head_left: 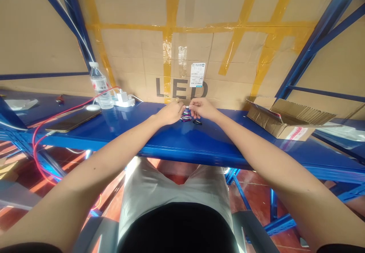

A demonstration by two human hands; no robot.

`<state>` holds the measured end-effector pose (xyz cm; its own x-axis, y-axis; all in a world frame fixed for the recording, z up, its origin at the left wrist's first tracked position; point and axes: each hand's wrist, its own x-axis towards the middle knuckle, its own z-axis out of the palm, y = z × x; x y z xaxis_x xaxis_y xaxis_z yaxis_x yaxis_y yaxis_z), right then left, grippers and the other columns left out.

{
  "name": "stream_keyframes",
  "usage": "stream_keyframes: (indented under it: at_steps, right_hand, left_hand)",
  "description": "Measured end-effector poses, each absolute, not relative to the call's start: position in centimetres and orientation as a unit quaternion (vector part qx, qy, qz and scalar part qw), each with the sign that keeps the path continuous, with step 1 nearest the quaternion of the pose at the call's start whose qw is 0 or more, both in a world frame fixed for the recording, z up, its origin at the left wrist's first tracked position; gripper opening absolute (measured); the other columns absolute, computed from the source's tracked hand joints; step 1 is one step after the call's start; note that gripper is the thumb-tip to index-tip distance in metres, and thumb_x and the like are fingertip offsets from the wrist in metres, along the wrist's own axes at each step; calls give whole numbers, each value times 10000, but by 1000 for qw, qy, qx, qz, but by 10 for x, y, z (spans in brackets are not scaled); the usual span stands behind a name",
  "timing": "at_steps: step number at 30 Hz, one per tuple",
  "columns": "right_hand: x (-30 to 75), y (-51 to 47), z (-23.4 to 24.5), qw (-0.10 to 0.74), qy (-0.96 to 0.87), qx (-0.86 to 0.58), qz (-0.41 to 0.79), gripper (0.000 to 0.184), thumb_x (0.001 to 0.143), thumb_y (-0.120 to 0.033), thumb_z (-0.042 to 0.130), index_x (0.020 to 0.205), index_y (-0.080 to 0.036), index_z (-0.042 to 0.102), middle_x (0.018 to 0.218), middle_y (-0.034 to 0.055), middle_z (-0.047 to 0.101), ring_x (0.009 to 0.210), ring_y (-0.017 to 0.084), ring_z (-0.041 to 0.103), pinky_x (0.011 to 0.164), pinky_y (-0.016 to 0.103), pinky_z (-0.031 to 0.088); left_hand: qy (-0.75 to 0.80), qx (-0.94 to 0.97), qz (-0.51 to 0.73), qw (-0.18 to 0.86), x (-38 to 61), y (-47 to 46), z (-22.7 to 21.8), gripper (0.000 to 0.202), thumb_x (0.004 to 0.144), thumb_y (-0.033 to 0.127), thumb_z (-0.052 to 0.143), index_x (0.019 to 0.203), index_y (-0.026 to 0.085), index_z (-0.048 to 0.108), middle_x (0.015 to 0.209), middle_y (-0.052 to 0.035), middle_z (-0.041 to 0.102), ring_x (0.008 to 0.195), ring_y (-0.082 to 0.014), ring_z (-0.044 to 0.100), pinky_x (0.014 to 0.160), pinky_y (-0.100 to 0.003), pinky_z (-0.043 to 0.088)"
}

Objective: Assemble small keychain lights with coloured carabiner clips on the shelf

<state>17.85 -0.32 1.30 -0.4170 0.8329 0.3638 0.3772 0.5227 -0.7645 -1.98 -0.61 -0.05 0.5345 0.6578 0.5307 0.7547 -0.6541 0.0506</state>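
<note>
Both my arms reach forward onto a blue metal shelf (182,139). My left hand (170,113) and my right hand (203,109) meet at the back of the shelf, fingers curled and pinched together over a small bundle of coloured clips (186,116). Between the fingertips is a tiny pale piece that I cannot make out. One small dark clip (197,122) lies loose on the shelf just under my right hand.
A taped cardboard sheet marked LED (182,87) backs the shelf. A water bottle (99,85), a white charger (123,99) with a red cable (51,123) and a phone (72,120) are at left. An open cardboard box (288,121) sits at right.
</note>
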Motion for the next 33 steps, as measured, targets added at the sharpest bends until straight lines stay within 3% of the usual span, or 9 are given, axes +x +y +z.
stream_keyframes:
  at_steps: [4,9,15,22,26,29,33]
  right_hand:
    - [178,-3,12,370,-788,-395,294,259,942,-109,614,701,-186,558,552,-7,647,444,111,578,387,203,401]
    - [179,-5,13,367,-789,-393,296,280,947,-60,572,694,-178,554,540,-9,642,432,105,576,392,195,412]
    - [181,-6,15,346,-788,-384,335,255,931,-46,590,706,-166,579,520,-1,640,414,114,581,390,200,427]
    - [181,-10,16,367,-726,-385,436,276,893,-68,610,644,-170,550,505,9,599,415,116,553,384,203,380]
    - [179,-13,19,383,-683,-385,488,269,886,-43,563,649,-168,540,497,-1,559,403,106,511,392,208,360]
    - [177,-16,23,389,-686,-387,478,270,895,-38,549,659,-169,537,498,-2,559,406,105,509,392,208,356]
    - [178,-17,26,369,-726,-400,420,277,902,-53,584,658,-175,535,510,3,591,425,109,535,388,202,364]
  left_hand:
    - [-379,-875,-285,93,-21,-3,-2,341,1035,272,367,1067,131,675,982,-152,629,974,-289,631,898,-442,522]
    - [-348,-885,-302,63,-23,-8,0,248,1014,281,435,972,179,657,901,-97,698,851,-252,665,764,-363,505]
    - [-331,-889,-297,107,-26,-15,3,164,957,212,471,960,205,635,954,-81,711,912,-268,667,691,-332,460]
    - [-266,-901,-321,121,-26,-10,0,190,948,143,411,913,196,591,897,-88,681,890,-245,657,742,-330,476]
    - [-319,-887,-307,132,-21,-15,0,168,982,193,426,1007,187,592,963,-112,697,911,-263,673,738,-347,497]
    - [-381,-867,-290,135,-16,-20,1,202,999,242,446,1122,174,590,1027,-137,709,934,-291,686,752,-382,523]
    - [-391,-870,-272,127,-12,-20,1,311,1040,265,345,1133,166,625,1079,-152,700,1020,-307,678,861,-439,540]
